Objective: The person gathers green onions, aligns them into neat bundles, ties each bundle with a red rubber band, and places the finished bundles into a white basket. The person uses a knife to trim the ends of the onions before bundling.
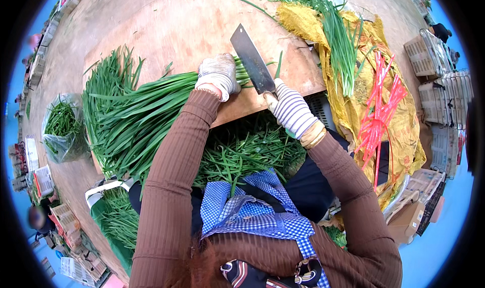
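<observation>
My left hand [218, 74], in a striped knit glove, grips a bundle of garlic chives [159, 95] near its pale stem ends. The leaves fan out to the left across a wooden board [163, 34]. In my right hand [290, 108], also gloved, is a cleaver [252, 61] with a broad dark blade pointing up and away from me. Its blade stands beside the stem ends, just right of my left hand; whether it touches them I cannot tell. Its handle is mostly hidden by my fingers. Another pile of chives [110, 68] lies at the board's left end.
Loose chive pieces [250, 148] lie below the board's near edge. At right, a yellow woven sack [398, 136] bears pink-red ties [380, 117] and a chive bunch [343, 57]. A plastic bag of greens [62, 129] stands left. Crates [435, 95] are stacked far right.
</observation>
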The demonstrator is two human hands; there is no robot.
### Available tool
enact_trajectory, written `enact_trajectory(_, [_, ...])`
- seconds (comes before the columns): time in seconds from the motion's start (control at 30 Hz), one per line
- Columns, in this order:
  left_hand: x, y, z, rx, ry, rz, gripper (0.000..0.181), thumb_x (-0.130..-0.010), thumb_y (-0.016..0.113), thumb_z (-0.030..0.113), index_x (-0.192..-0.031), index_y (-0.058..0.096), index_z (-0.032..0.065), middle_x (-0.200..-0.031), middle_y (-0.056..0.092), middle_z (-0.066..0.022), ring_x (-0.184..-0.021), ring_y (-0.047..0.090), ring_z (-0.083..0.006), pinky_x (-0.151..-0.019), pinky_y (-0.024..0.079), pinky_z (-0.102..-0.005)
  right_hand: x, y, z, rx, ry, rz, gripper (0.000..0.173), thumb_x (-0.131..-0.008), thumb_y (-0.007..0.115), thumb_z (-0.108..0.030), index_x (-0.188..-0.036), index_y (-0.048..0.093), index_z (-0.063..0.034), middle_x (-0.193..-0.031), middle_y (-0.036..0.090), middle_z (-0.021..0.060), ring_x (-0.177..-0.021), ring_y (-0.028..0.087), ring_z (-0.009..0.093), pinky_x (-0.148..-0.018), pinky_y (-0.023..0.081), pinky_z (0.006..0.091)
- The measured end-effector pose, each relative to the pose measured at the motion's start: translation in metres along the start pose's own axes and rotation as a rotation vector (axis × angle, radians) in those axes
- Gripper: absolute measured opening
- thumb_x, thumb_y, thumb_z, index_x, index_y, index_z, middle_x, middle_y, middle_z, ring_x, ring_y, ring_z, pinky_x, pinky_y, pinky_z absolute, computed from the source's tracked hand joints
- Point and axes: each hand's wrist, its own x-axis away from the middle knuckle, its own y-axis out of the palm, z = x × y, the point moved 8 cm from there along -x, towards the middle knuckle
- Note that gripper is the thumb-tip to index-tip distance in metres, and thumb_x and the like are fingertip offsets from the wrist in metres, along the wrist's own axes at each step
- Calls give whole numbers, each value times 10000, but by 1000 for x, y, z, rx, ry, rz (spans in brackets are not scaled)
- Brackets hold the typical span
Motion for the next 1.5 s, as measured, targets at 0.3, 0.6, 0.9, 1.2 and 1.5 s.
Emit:
enact_trajectory(0.3, [-5,7,2,-5,36,30,538,-557,735,317,-971,571,15,-961,612,-167,-890,605,-307,-768,492,-392,-15,3,-15,123,95,-82,311,-843,481,-295,-973,483,-12,-749,602,236,-750,594,386,-671,473,442])
enact_trajectory(0.6, [2,-5,0,21,-10,36,553,-568,726,335,-1003,571,30,-992,607,-172,-931,592,-308,-786,481,-409,-25,15,-30,204,17,1,235,-843,461,-260,-929,470,-42,-779,612,212,-743,600,372,-666,469,449])
enact_trajectory(0.9, [1,-8,-2,89,24,-10,635,-514,746,328,-1023,530,17,-996,586,-198,-939,573,-323,-821,461,-367,-75,-68,28,231,-373,109,311,-817,529,-236,-1036,502,-18,-771,599,202,-713,594,338,-659,476,390])
enact_trajectory(1.2, [-2,0,-2,38,7,1,622,-525,740,345,-1007,506,28,-977,588,-148,-932,579,-280,-837,450,-357,-207,-93,34,585,-144,351,201,-841,442,-155,-949,559,-32,-808,625,198,-745,619,347,-637,484,425])
enact_trajectory(1.5, [85,0,43,-42,200,504,783,-601,707,373,-1237,396,36,-1258,406,-159,-1201,347,-303,-1045,177,-485,-149,-57,-45,770,-358,79,443,-740,617,-394,-1015,589,-49,-951,608,192,-877,595,312,-762,467,401])
